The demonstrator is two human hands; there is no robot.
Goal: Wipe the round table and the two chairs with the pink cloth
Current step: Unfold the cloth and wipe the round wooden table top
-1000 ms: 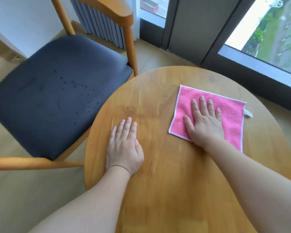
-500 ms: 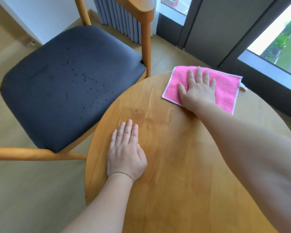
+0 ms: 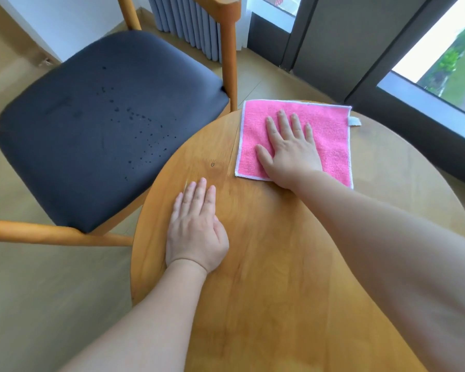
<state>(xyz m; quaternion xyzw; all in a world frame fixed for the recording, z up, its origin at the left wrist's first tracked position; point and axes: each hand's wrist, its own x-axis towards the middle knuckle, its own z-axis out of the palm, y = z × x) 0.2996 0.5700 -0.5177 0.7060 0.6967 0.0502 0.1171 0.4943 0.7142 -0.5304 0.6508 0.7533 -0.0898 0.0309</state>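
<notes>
The pink cloth with a white hem lies flat at the far edge of the round wooden table. My right hand presses on the cloth with straight, spread fingers. My left hand rests flat on the bare wood near the table's left edge, holding nothing. A wooden chair with a dark seat cushion stands to the left, its seat marked with small dark spots and its corner touching the table rim. Only one chair is in view.
Light wood flooring lies left of the table. A pleated grey curtain hangs behind the chair. Dark window frames and glass run along the far right side.
My right hand slid the cloth from the table's middle to its far edge, then a little back toward me. My left hand has stayed flat in place.
</notes>
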